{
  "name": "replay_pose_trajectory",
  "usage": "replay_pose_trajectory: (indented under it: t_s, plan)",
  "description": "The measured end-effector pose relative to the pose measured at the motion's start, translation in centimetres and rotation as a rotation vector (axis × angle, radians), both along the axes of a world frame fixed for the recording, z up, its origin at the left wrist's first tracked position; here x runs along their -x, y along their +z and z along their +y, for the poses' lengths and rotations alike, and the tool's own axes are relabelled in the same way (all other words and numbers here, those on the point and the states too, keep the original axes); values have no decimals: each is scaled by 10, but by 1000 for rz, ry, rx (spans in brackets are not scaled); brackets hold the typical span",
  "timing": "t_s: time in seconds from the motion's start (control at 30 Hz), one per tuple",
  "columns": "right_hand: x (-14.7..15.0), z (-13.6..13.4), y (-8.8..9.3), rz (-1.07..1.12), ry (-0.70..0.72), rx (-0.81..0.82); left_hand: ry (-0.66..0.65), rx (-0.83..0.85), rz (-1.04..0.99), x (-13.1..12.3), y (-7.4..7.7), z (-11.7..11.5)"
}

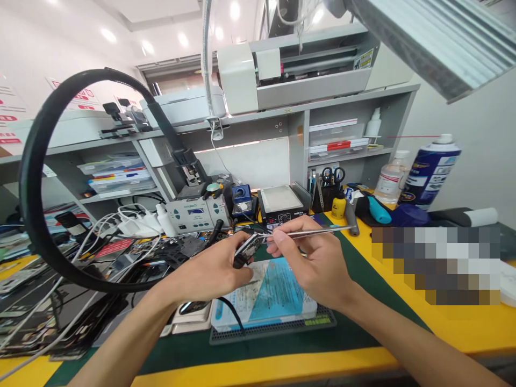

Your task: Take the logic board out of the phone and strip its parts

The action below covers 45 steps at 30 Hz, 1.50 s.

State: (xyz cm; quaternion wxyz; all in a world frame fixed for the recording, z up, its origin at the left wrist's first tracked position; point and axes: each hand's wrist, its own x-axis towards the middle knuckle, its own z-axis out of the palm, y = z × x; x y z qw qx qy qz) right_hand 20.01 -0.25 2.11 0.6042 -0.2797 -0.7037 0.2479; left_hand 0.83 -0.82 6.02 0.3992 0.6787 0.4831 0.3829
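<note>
Near the middle of the view, my left hand [217,266] is closed around a small dark phone part [249,250] with a metallic, circuit-like face, held tilted. My right hand [310,260] pinches metal tweezers [322,232]; their long end points right and their tip meets the upper edge of the part. Whether the tip grips anything is too small to tell. Below both hands lies a blue and white box [278,290] on a dark perforated mat [274,334]. A black cable [234,312] crosses the box's left side.
A black ring-shaped lamp [34,177] stands at left above piled phone parts [60,317]. A soldering station [193,214] and a hot plate [280,199] sit behind. Spray can [431,172], clear bottle [390,177] and yellow bottle [339,206] stand right. A metal lamp head [443,48] hangs overhead.
</note>
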Motion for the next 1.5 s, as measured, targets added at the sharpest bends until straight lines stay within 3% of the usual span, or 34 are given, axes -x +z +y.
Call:
replay_pose_trajectory:
  t_s: [0.17,0.4,0.57,0.77,0.9,1.07,1.5]
  plan:
    - [0,1,0,-17,5,-24,-39,18,112,2,9,-1]
    - [-3,-2,-1,-63,-5,-26,-58,55,-54,6,7,-2]
    - [-9,0,2,-54,75,58,-98,-61,277,10,4,2]
    - [-12,3,4,-15,196,156,-132,-122,309,7,2,0]
    - [-11,3,3,14,228,199,-126,-180,464,5,3,-1]
    - [-11,4,-2,53,262,229,-220,-132,664,9,2,6]
    - [-13,3,-8,74,292,183,-182,-117,696,8,7,-3]
